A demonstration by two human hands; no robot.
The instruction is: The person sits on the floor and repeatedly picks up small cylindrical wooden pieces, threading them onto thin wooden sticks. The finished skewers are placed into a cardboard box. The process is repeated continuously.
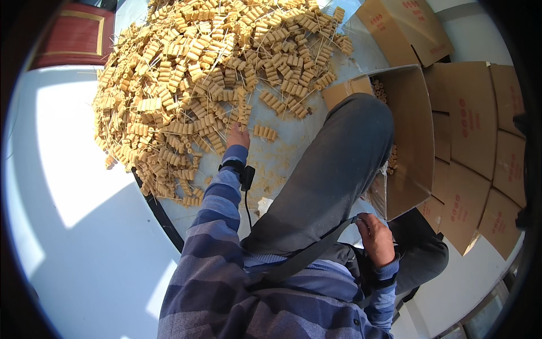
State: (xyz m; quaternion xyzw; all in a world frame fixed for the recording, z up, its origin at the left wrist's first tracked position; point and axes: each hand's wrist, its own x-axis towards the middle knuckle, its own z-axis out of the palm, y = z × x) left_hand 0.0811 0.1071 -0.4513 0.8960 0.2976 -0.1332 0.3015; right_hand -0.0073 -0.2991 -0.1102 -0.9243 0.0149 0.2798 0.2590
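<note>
A big heap of tan spiral-cut rolls on thin sticks [186, 73] covers the ground in front of me. My left hand [238, 137] reaches to the heap's near edge, its fingers closed at the lower end of one skewered spiral roll [243, 110]; the fingertips are partly hidden. Just right of that hand lies a separate skewered roll [265, 133]. Close to my lap, my right hand [376, 240] pinches a black strap [316, 248] that runs across my body.
An open cardboard box [415, 135] stands right of my raised knee [361, 121], with skewered rolls inside. Flat brown cartons [471, 124] cover the right side, and another carton [403, 28] stands behind. A dark red panel [76, 34] is at the far left. Crumbs dot the grey sheet [271, 164].
</note>
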